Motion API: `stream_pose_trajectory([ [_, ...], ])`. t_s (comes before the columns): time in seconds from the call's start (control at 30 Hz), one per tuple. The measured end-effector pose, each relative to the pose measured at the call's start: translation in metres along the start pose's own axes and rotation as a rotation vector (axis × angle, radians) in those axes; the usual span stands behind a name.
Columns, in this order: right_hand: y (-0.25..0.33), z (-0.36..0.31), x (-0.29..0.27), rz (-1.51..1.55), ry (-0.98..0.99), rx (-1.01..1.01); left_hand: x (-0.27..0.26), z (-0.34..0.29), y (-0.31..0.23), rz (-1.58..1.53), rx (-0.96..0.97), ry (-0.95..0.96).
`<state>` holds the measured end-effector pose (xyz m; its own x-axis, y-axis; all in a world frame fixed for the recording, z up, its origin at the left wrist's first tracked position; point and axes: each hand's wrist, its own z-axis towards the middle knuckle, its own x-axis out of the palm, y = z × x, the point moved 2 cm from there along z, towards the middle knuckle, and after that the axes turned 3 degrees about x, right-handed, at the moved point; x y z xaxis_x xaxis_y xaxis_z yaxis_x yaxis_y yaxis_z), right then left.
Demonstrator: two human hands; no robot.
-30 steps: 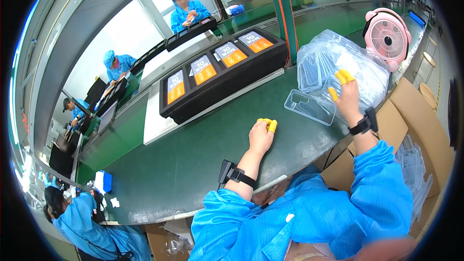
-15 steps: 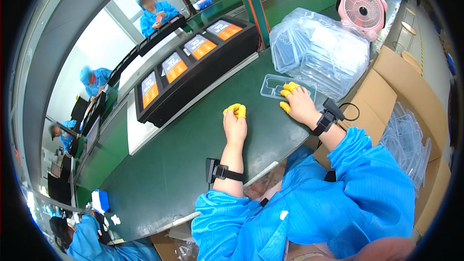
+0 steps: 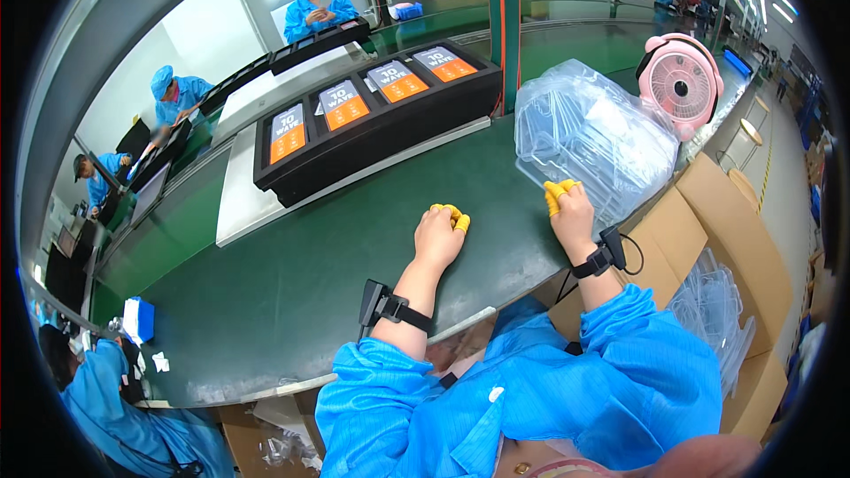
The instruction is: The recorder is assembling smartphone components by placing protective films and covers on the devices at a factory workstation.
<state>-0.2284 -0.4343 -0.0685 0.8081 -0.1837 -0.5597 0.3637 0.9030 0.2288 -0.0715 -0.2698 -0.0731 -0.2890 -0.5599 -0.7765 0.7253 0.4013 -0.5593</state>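
My left hand [image 3: 440, 235], with yellow finger cots on its fingertips, is curled low over the green work surface [image 3: 354, 257]. Nothing shows in its fingers. To the right, my right hand [image 3: 571, 214] also wears yellow finger cots, and its fingers are pinched at the edge of a clear plastic tray [image 3: 531, 174]. That tray overlaps the near side of a heap of similar clear trays in a plastic bag [image 3: 598, 128], so its outline is hard to follow. Both wrists carry black strapped devices.
A black holder [image 3: 381, 124] with several grey-and-orange packs stands on a white board beyond my hands. A pink fan [image 3: 680, 84] is behind the bag. At right, an open cardboard box [image 3: 735, 274] holds more clear trays. Several co-workers in blue sit along the left.
My right hand has lifted the clear tray off the green surface toward the bagged heap, its fingers closing on the edge. My left hand remains curled. The whole view has shifted.
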Motion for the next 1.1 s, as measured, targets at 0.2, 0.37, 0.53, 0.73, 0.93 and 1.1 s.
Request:
stream_pose_trajectory([
  [0.2,-0.037,-0.004,0.013,-0.245,0.224,0.198,0.003,0.003,0.001,0.006,0.003,0.026],
  [0.37,-0.032,0.026,0.001,-0.217,0.412,0.187,0.002,0.005,0.003,0.020,0.003,0.038],
  [0.53,-0.026,0.069,0.023,-0.089,0.303,0.076,0.001,0.007,0.002,0.017,-0.010,0.049],
  [0.73,-0.049,0.096,0.061,-0.283,0.023,0.133,-0.006,0.001,-0.005,0.026,0.004,0.034],
  [0.93,-0.042,0.086,0.078,-0.471,0.336,0.253,0.000,0.003,-0.001,-0.004,-0.005,0.075],
  [1.1,-0.042,0.090,0.084,-0.416,0.357,0.244,-0.002,0.003,0.001,-0.004,-0.009,0.073],
])
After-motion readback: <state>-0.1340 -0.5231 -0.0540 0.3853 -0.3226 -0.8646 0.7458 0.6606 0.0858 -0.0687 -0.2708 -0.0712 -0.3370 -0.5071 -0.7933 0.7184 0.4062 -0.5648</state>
